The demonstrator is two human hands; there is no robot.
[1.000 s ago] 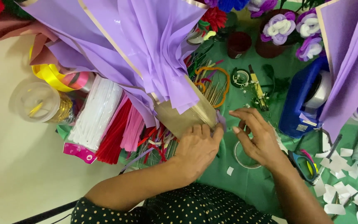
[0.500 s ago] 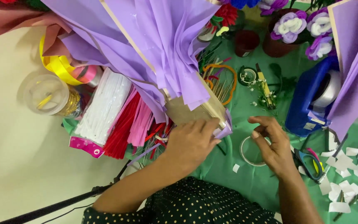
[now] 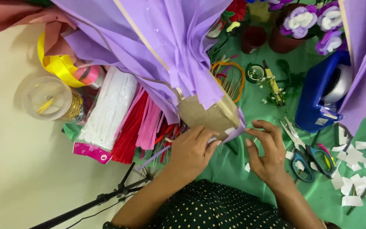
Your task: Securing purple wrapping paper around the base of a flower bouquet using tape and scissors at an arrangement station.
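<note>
A big bouquet wrapped in purple paper [image 3: 166, 38] leans over the green table [image 3: 234, 169], its base bound in brown paper [image 3: 204, 114]. My left hand [image 3: 191, 150] grips the lower end of that brown base. My right hand [image 3: 267, 150] is beside it, fingertips pinching a small purple corner of the wrap [image 3: 239, 129] at the base's right edge. The stems inside are hidden.
Packs of white [image 3: 109, 108], red [image 3: 130, 127] and pink [image 3: 149, 125] pipe cleaners lie at left, with a clear jar [image 3: 49, 99] and yellow ribbon [image 3: 58, 65]. A blue tape dispenser [image 3: 320, 93], scissors [image 3: 306, 159], white paper scraps [image 3: 361, 169] and potted paper flowers [image 3: 301, 21] are right. A tripod leg [image 3: 98, 199] crosses below.
The view shifted slightly. My right hand has moved left from the table up to the bouquet's base and now pinches the purple corner; my left hand keeps its hold.
</note>
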